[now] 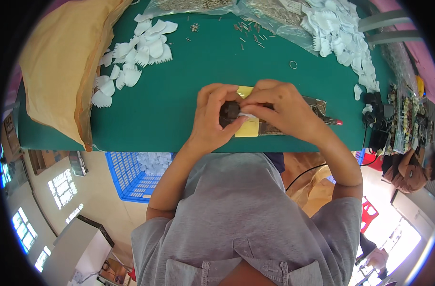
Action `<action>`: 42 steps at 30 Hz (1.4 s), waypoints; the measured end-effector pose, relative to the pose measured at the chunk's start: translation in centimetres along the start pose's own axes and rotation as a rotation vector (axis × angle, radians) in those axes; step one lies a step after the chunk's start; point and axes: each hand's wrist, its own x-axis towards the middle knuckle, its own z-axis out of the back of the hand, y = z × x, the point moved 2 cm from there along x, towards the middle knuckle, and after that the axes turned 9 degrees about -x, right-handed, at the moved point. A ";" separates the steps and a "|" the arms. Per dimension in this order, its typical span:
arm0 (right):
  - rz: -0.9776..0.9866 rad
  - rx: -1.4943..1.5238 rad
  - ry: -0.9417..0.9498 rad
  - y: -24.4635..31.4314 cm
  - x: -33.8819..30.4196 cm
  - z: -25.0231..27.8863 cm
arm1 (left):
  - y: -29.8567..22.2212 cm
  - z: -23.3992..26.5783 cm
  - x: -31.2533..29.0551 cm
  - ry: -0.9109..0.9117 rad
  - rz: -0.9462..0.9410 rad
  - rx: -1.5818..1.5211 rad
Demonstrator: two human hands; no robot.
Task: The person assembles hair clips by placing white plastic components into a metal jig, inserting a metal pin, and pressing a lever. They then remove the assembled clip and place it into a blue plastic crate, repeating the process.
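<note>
Both hands meet over a dark block (230, 111) near the table's front edge. My left hand (209, 119) curls around the block, its thumb tip against a small white plastic piece (248, 115). From the other side my right hand (283, 106) closes in a pinch, thumb and forefinger at the same white piece. Fingers cover most of that piece, so its full shape is hidden. Under the hands lies a yellow pad (246, 129), beside a brownish taped strip (270, 128). A red-tipped tool (338, 122) lies to the right of my right wrist.
White comb-toothed plastic pieces lie in a left group (153, 45) and a larger right heap (334, 35). Between them are small metal pins (250, 33), a metal ring (292, 64) and clear bags (274, 16). A big tan sack (65, 66) stands left; a blue crate (131, 183) sits below the table.
</note>
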 end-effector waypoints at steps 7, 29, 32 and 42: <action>-0.195 0.189 -0.046 0.1 -1.2 -0.3 | 0.2 0.1 -0.2 0.043 0.068 -0.095; -0.156 0.030 -0.276 0.1 -2.0 -2.0 | 0.0 -0.1 0.0 0.057 -0.003 -0.054; -0.177 0.044 -0.286 0.2 -2.2 -2.2 | 0.0 -0.1 0.0 0.066 0.035 -0.092; -0.402 -0.256 -0.540 -7.9 -2.2 3.8 | -0.2 0.2 0.0 0.065 0.041 -0.084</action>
